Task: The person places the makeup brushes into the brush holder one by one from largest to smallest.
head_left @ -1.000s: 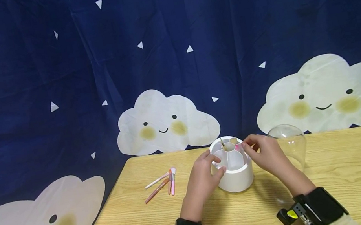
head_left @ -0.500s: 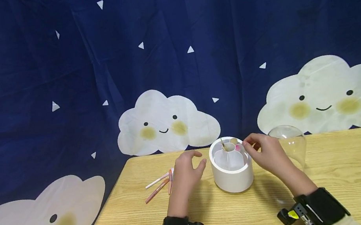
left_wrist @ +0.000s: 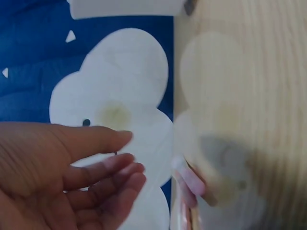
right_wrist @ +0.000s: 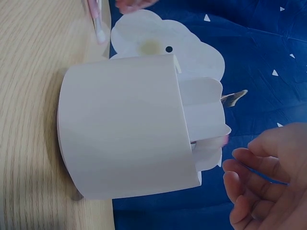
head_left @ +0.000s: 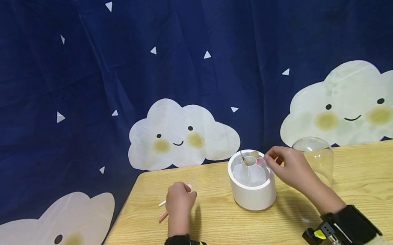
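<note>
My left hand hovers over several makeup brushes at the table's left, hiding most of them in the head view. Its fingers are loosely bent, with a gap between thumb and forefinger and nothing held, as the left wrist view shows. A round white makeup organizer stands upright, its top split into compartments. A fan-tipped brush sticks out of it, and a pink item and a tan item sit inside. Beside its right rim, my right hand has loosely curled fingers holding nothing.
Behind my right forearm, a clear dome cover stands on the wooden table. A dark blue curtain with printed clouds hangs right behind the table's back edge.
My left hand has left the organizer's left side and moved left, over the brushes. The right hand stays beside the rim, almost unmoved.
</note>
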Available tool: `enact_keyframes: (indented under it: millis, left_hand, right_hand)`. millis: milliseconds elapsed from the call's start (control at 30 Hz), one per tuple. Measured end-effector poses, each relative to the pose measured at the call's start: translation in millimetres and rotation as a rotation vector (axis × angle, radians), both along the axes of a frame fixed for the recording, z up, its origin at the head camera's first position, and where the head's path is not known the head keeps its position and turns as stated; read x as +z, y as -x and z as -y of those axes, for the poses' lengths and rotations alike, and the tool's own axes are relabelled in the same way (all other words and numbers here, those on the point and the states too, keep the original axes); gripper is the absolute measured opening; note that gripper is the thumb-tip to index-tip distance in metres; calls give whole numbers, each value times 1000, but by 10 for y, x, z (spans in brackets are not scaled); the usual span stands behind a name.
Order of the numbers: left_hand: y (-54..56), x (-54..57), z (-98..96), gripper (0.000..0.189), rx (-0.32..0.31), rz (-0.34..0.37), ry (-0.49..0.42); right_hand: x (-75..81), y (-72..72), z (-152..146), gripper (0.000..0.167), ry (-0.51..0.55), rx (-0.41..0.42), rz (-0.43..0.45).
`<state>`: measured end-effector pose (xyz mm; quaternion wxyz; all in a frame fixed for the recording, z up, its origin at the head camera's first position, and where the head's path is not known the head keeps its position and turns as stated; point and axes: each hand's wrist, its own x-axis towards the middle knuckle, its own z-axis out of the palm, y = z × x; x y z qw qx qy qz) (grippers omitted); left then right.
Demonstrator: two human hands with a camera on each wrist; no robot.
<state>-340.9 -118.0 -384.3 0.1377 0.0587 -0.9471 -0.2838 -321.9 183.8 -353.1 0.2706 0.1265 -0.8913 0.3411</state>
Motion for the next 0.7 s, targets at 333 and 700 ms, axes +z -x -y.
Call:
enact_keyframes:
  millis: [333,700]
  left_hand:
    - [-5,-85,66,16,117,89,25]
    - [13,-150,77,17,128,155,53]
  right_hand:
    - [20,-17,12,12,-8,-3,18]
    - [18,-15,13,13,-4,-3,33]
